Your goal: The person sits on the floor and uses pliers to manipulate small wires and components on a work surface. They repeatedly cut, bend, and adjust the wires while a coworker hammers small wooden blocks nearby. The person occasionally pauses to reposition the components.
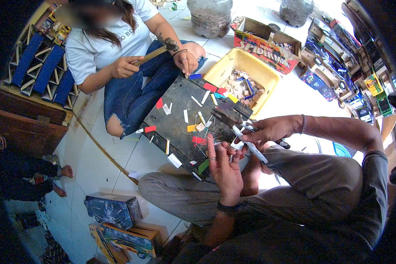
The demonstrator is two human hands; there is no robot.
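Observation:
My right hand [273,128] is closed around a pair of pliers [227,118], whose dark jaws point left over the low black work board [163,127]. A white-painted piece [255,152], made of narrow strips, lies across the pliers by that hand's fingers. My left hand [226,169] is palm up just below, its index finger raised and its other fingertips curled against the white piece. A thin wire runs past these fingers. Thin nails or wire bits [205,134] lie heaped on the board beside them, among small red, white, yellow and green strips.
Across the board sits another person with a hammer [156,53], steadying a blue piece [195,76] at the board's edge. A yellow tub [268,88] of wooden blocks and a printed carton [262,48] stand beyond. Toy trucks [334,66] line the right; boxy vehicles [127,237] stand lower left.

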